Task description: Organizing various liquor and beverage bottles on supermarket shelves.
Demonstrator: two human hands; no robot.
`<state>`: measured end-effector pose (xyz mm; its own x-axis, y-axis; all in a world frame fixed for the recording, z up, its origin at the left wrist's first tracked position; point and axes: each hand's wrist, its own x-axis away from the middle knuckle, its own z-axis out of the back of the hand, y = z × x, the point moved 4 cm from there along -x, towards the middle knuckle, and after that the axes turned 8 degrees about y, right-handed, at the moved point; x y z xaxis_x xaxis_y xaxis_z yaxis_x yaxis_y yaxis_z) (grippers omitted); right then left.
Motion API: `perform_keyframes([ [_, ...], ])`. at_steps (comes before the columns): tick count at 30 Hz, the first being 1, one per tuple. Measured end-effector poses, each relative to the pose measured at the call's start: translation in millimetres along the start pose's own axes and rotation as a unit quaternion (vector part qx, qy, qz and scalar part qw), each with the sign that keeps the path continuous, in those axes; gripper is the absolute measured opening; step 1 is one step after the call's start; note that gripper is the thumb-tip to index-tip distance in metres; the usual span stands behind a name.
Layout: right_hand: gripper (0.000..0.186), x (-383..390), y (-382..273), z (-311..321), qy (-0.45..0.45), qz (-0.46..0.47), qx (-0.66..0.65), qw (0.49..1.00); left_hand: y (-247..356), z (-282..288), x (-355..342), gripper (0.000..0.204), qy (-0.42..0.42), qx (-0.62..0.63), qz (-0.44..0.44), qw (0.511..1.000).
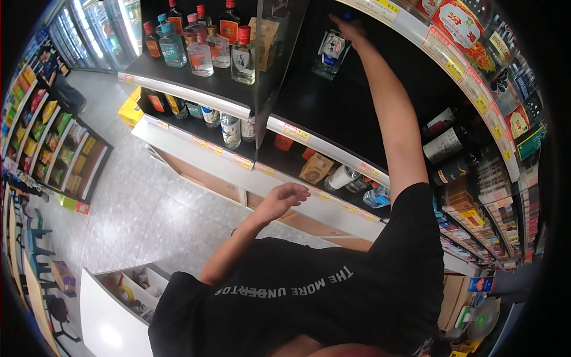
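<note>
My right hand [352, 31] reaches far into the dark shelf, with its fingers around the blue-capped neck of a clear glass liquor bottle [330, 55]. The bottle has a white and blue label and tilts slightly in this view, its base by the black shelf surface; I cannot tell whether it touches. My left hand [284, 201] hangs in front of the lower shelf's edge, loosely curled, with nothing visible in it. On the lower shelf beyond it lie a brown box [316, 169] and a white-labelled bottle [343, 177].
Several bottles [201, 53] crowd the neighbouring upper shelf, behind a clear divider [262, 77]. Dark bottles [446, 145] stand right of my arm. A price-tag rail [476, 89] curves overhead. A snack rack [53, 140] and another person [59, 80] are at the left. An open drawer [134, 291] is behind me.
</note>
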<state>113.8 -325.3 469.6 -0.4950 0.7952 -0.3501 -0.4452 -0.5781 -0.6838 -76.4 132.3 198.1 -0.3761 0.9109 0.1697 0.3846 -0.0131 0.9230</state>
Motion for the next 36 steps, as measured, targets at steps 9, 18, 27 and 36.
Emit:
perform_keyframes([
  [9,0.054,55.3,-6.3,11.6,0.113,0.092,-0.094,0.985,-12.8,10.0,14.4,0.031,0.011,-0.014,0.008,1.0],
  [18,0.074,130.5,15.1,39.4,0.006,0.017,-0.28,0.96,-5.1,-10.4,15.6,0.031,-0.032,-0.038,0.024,0.998],
  [27,0.02,210.7,59.5,113.1,0.229,0.046,-0.519,0.822,15.9,-21.3,-4.1,0.03,-0.046,0.018,-0.023,0.999],
  [36,0.017,341.3,44.9,165.5,0.343,0.096,-0.544,0.76,79.7,-46.7,-16.0,0.049,0.015,0.069,-0.144,0.987],
])
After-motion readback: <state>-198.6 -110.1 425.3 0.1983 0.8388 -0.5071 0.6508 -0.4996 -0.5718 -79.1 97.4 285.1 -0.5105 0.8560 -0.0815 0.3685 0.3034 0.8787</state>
